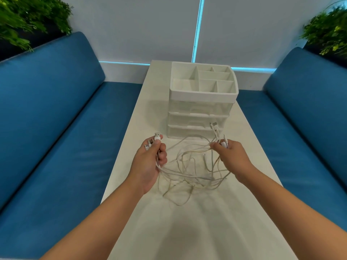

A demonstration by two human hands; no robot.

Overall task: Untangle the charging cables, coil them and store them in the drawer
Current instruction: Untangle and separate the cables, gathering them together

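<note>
Several charging cables are held tangled above the table, six o'clock of the drawer unit. Plug ends are clamped in the left hand and right hand. Pulling apart risks tightening knots.

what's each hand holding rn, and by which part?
Both hold the tangled white cables near their plug ends: left hand grips one bunch, right hand pinches another. The middle sags onto the table.
</note>
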